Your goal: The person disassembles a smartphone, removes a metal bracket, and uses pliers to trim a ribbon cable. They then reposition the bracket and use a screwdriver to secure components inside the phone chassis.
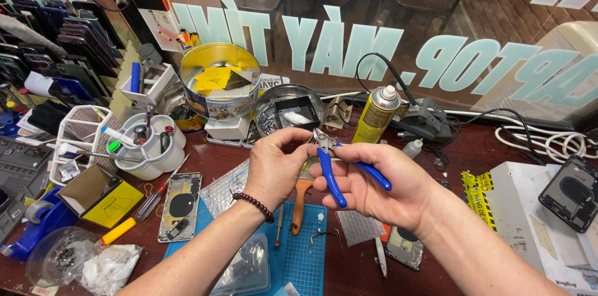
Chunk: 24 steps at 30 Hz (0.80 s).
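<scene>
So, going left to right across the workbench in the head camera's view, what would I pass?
Blue tape dispenser → white tool cup → yellow round tin → left hand → blue-handled cutters → yellow spray can → white cable coil.

2 bare forearms without sleeves; the left wrist wears a dark reddish-brown beaded bracelet [255, 206].

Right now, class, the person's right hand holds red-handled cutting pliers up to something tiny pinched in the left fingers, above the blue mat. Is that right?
Not quite: the head view shows the pliers have blue handles, not red. The rest stands: the right hand holds them up to something tiny pinched in the left hand, above the blue mat.
</scene>
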Available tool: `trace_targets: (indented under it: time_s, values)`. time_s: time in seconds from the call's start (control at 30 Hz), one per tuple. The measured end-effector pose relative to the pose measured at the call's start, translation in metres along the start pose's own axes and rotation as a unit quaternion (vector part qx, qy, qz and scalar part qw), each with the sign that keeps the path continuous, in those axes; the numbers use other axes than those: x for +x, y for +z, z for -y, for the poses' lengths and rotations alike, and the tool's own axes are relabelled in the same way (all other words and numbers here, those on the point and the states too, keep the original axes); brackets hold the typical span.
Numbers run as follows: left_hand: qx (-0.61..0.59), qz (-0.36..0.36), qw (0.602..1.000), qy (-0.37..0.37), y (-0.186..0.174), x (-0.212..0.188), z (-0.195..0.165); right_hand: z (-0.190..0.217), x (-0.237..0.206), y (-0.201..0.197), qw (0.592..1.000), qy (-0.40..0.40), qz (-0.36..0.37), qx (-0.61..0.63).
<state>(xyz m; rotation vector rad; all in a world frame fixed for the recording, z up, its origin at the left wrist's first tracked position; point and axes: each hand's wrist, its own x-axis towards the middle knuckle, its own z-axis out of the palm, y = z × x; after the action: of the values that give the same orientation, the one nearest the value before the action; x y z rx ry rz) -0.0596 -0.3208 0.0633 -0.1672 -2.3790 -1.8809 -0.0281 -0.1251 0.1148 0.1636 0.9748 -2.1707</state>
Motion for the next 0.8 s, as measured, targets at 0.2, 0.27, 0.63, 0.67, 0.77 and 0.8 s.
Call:
trace_targets:
  time_s: [0.2,0.27,0.63,0.67,0.77,0.8]
  values:
    - [0.015,0.001,1.0,0.021,0.0014,-0.0011,0.0019,-0.0012,0.0013,0.0008,1.0,-0.002,-0.024,-0.01]
    - [0.011,0.008,1.0,0.022,0.0014,-0.0014,0.0021,-0.0005,0.0019,0.0009,1.0,-0.002,-0.028,-0.011]
    - [0.009,0.027,0.999,0.014,0.0012,-0.0023,0.0016,-0.003,0.0033,0.0031,0.998,-0.002,-0.054,-0.04]
    - [0.013,0.027,0.999,0.013,0.0012,-0.0023,0.0017,-0.0031,0.0034,0.0032,0.998,-0.003,-0.054,-0.043]
    - [0.024,0.026,0.999,0.022,0.0002,-0.0029,0.0021,-0.0046,0.0037,0.0036,0.997,-0.004,-0.053,-0.046]
    - [0.028,0.025,0.999,0.027,-0.0003,-0.003,0.002,-0.005,0.004,0.0039,0.998,-0.004,-0.053,-0.045]
